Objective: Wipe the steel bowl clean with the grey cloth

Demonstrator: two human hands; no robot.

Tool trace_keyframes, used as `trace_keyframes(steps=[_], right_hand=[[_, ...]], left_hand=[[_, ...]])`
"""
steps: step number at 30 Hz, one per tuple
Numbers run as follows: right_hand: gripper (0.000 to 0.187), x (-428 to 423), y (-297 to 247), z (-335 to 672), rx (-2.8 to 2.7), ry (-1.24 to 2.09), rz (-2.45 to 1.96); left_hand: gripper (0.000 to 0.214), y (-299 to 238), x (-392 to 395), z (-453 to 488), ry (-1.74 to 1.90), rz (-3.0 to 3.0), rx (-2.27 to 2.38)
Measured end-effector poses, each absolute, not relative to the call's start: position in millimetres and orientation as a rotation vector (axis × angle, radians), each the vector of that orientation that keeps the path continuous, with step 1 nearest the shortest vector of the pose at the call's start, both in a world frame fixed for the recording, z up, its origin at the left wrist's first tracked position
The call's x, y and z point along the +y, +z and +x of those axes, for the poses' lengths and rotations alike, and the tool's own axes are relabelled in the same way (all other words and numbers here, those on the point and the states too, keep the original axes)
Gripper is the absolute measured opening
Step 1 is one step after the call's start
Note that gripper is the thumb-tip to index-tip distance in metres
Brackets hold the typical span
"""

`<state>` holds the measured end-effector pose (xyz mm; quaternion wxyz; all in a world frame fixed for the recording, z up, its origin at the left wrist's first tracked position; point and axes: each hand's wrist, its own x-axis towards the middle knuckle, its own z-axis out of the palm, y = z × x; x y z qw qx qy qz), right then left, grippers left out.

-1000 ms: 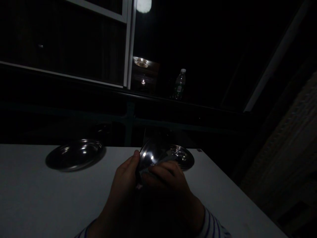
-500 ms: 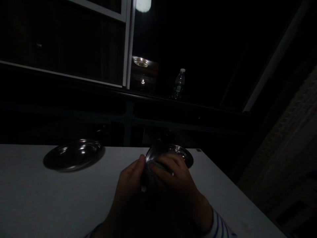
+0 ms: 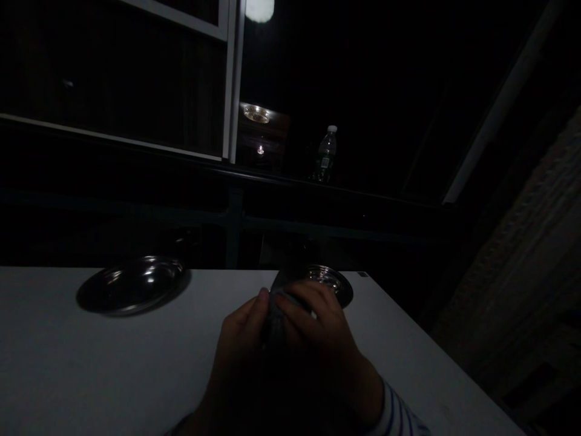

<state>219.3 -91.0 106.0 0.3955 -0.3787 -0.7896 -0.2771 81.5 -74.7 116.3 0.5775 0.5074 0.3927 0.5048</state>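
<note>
In the dim head view, my left hand (image 3: 242, 324) grips a dark metal piece (image 3: 282, 277) with a curved edge, held tilted above the table. Its thumb lies along the near edge; the full shape is lost in shadow. My right hand (image 3: 320, 321) has its fingers bent over a greyish wad that looks like a cloth (image 3: 276, 306), pressed to the metal's face. Partly hidden behind the right hand, a round metal dish (image 3: 336, 281) rests on the table. Further left is a larger shallow metal dish (image 3: 131, 287).
The white table (image 3: 113, 369) spans the foreground, its right edge running diagonally. A plastic bottle with a white cap (image 3: 325, 154) stands on the dark window ledge behind. A white window frame (image 3: 232, 85) rises at the back, and patterned fabric (image 3: 512, 260) hangs at the right.
The metal piece has tipped, so its bright reflection is gone and its face looks darker. Both hands keep their grip, with the right fingers shifted only slightly.
</note>
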Motion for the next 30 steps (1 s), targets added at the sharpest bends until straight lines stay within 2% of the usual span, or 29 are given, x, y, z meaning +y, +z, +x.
trace_keyframes(steps=[4,10,14,16,22,27,30], right_hand=[[0.023,-91,100,207,-1.998,-0.817,-0.913],[0.025,-88,107,223,-1.86,-0.685,-1.105],[0.026,-89,107,221,-1.882,-0.692,-1.116],[0.024,-91,105,215,-1.927,-0.763,-1.05],[0.022,-93,106,214,-1.955,-0.847,-1.029],[0.025,-91,111,225,-1.868,-0.747,-1.141],[0.023,-90,106,217,-1.942,-0.818,-1.061]], left_hand=[[0.033,121,-76,81,1.178,1.133,0.931],[0.028,129,-82,86,1.219,1.163,0.797],[0.009,119,-81,82,1.305,1.251,0.899],[0.018,111,-78,78,1.354,1.267,0.915],[0.02,107,-74,80,1.303,1.175,1.04],[0.044,114,-75,85,1.121,1.079,1.044],[0.039,110,-70,83,1.131,1.008,1.011]])
